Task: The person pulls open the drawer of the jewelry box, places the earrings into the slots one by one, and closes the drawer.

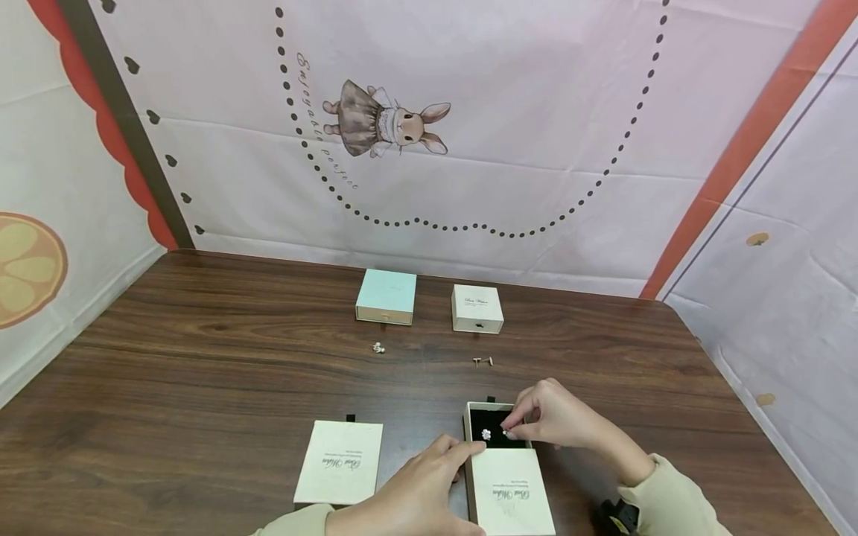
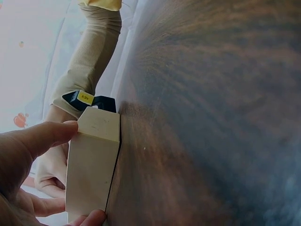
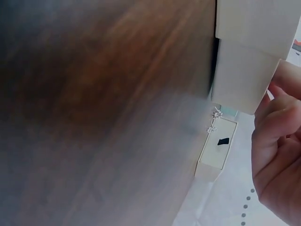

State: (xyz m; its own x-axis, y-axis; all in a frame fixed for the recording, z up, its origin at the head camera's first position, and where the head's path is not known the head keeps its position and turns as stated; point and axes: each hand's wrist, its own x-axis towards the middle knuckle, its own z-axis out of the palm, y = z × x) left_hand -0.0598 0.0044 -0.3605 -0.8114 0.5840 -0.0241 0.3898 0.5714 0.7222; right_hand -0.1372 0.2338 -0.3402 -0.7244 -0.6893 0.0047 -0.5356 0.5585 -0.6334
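Right hand (image 1: 555, 418) pinched stud (image 1: 506, 432) at black pad (image 1: 494, 418) of box (image 1: 512, 491); flower stud (image 1: 485, 434) beside it, apparently placed. Left hand (image 1: 421, 487) gripped box. Judged outstanding: earrings (image 1: 378, 348) loose on table (image 1: 201, 357).

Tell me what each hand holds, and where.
The left hand holds the open box at its left side; the right hand pinches a small earring, exact part unclear.
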